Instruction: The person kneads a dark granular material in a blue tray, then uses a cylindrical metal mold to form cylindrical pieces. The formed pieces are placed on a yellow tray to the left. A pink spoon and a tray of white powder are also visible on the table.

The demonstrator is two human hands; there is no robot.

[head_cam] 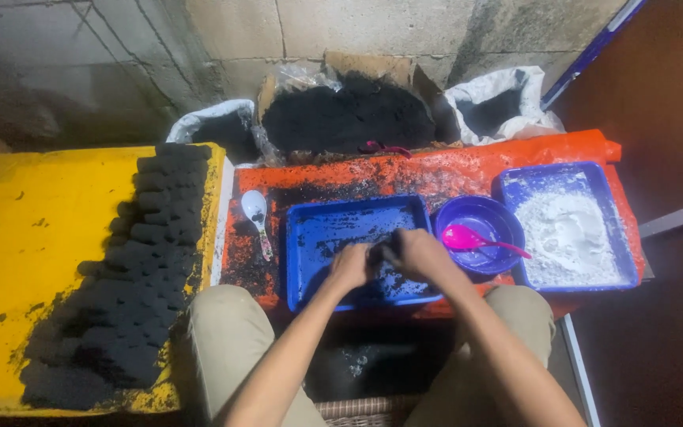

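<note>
both hands press a black lump over the blue tray (pixel 318 237).
left hand (pixel 351 266) and right hand (pixel 420 255) have their fingers curled tight around the black lump (pixel 379 253).

Black briquettes (pixel 140 277) cover a yellow board (pixel 33 253); white spoon (pixel 255 212) nearby.

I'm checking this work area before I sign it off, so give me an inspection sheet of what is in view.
Surface: orange sheet, smeared with black powder.
Job's things: blue tray with black residue; both hands over it, left hand, right hand, pressing a small dark lump between them.
Clutter: white spoon; purple bowl with pink spoon; blue tray of white powder.
Grip: both hands closed on the lump.
Cables: nothing seen.
Surroundings: yellow board with rows of black blocks; sacks and black powder heap against a block wall.
</note>
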